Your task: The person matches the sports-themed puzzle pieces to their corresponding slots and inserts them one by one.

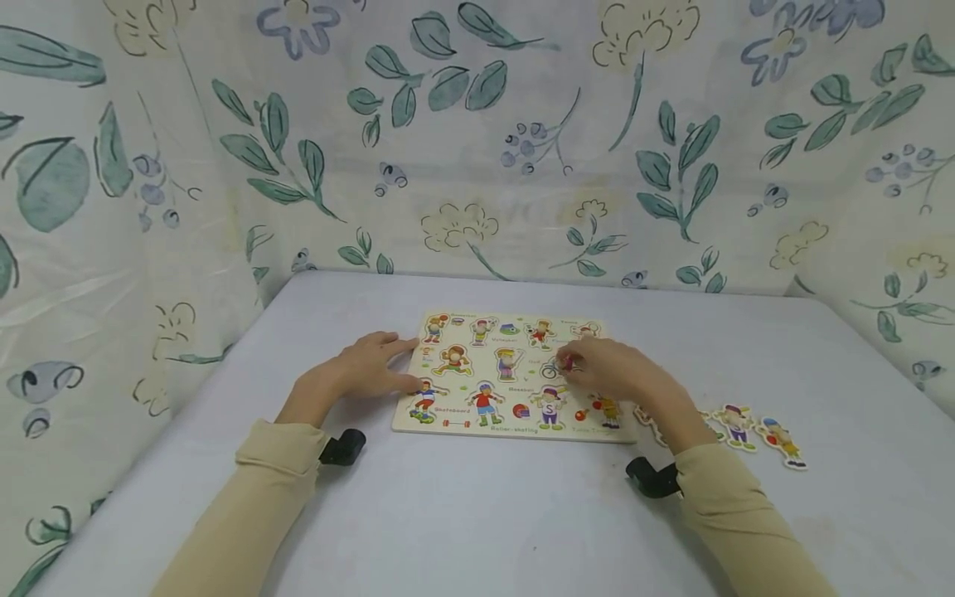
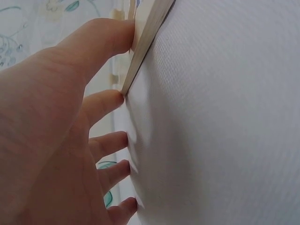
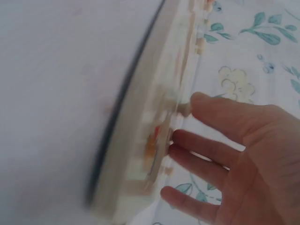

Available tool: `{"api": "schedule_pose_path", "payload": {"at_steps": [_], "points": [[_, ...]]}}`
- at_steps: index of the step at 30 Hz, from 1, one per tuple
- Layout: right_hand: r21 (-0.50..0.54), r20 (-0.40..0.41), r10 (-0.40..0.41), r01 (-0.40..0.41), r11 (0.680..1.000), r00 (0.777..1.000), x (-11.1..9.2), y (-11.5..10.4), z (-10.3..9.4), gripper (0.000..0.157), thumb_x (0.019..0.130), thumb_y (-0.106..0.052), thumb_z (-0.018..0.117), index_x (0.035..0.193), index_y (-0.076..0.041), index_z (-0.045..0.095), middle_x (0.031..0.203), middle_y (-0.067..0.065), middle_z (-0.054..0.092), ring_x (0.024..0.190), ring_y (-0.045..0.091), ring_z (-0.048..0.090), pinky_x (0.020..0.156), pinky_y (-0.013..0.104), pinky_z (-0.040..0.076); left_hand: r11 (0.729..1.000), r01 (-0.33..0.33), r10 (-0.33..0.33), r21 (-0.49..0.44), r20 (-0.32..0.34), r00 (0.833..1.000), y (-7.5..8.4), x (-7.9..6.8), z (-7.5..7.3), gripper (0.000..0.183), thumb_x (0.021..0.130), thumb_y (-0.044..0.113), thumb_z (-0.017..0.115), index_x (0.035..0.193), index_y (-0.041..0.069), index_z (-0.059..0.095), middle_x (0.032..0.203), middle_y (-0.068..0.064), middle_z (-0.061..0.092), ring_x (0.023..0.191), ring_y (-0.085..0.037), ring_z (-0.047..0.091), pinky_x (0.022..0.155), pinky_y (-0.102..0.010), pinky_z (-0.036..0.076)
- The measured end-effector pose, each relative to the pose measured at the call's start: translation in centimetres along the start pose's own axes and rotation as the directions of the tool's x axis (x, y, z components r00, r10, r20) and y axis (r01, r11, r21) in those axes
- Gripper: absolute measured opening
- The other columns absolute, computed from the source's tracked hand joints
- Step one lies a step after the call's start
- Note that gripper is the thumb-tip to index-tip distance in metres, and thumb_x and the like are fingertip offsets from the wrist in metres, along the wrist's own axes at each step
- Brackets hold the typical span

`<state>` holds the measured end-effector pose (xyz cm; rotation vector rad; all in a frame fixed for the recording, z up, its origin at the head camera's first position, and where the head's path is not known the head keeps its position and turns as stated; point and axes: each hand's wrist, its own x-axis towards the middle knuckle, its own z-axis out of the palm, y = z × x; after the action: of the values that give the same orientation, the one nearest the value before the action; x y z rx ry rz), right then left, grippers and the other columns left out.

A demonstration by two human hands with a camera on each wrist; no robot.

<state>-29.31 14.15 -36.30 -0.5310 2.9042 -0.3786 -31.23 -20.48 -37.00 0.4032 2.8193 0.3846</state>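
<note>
A wooden peg puzzle board [image 1: 477,423] with cartoon sports figures lies flat on the table. My left hand [image 1: 370,365] steadies its left side, the thumb at the board's edge and the other fingers spread nearly straight; the left wrist view shows the thumb [image 2: 110,37] against the rim. Over the right part of the board, my right hand [image 1: 608,369] pinches a cyclist puzzle piece [image 1: 554,371], partly hidden by the fingers. In the right wrist view, the thumb [image 3: 211,110] meets a small knob [image 3: 183,109]; that view is blurred.
To the right of the board, loose figure pieces lie on the white table [image 1: 485,514], among them a purple-clad one [image 1: 735,427] and a yellow-clad one [image 1: 782,442]. My right forearm partly covers others. A floral cloth [image 1: 537,191] stands behind the table.
</note>
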Motion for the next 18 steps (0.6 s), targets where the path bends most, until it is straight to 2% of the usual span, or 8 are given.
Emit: {"api": "schedule_pose_path", "payload": {"at_steps": [6, 11, 18], "points": [[0.073, 0.026, 0.005, -0.006, 0.997, 1.0, -1.3, 1.2, 0.1, 0.04, 0.098, -0.024, 0.06, 0.137, -0.017, 0.058, 0.145, 0.01, 0.053, 0.132, 0.031, 0.049, 0.112, 0.056, 0.036, 1.0, 0.014, -0.014, 0.003, 0.001, 1.0, 0.1, 0.0, 0.1, 0.082, 0.09, 0.052, 0.063, 0.155, 0.011, 0.033, 0.159, -0.025, 0.024, 0.146, -0.048, 0.017, 0.114, -0.069, 0.019], [0.072, -0.011, 0.009, -0.009, 0.997, 1.0, -3.0, 2.5, -0.6, 0.04, 0.097, -0.024, 0.061, 0.136, -0.014, 0.059, 0.146, 0.015, 0.051, 0.14, 0.039, 0.039, 0.113, 0.06, 0.032, 1.0, 0.01, -0.01, -0.008, 0.002, 1.0, 0.0, 0.0, 0.2, 0.082, 0.09, 0.053, 0.063, 0.155, 0.012, 0.033, 0.159, -0.026, 0.024, 0.146, -0.048, 0.018, 0.114, -0.069, 0.019], [0.019, -0.014, 0.043, -0.043, 0.999, 0.999, -5.0, 4.3, -0.7, 0.032, 0.096, -0.023, 0.063, 0.125, -0.011, 0.065, 0.141, 0.019, 0.055, 0.133, 0.04, 0.047, 0.109, 0.06, 0.038, 1.0, 0.023, -0.023, -0.01, 0.002, 1.0, -0.2, 0.2, 0.3, 0.082, 0.09, 0.052, 0.062, 0.155, 0.013, 0.033, 0.16, -0.024, 0.023, 0.146, -0.047, 0.018, 0.114, -0.068, 0.019]]}}
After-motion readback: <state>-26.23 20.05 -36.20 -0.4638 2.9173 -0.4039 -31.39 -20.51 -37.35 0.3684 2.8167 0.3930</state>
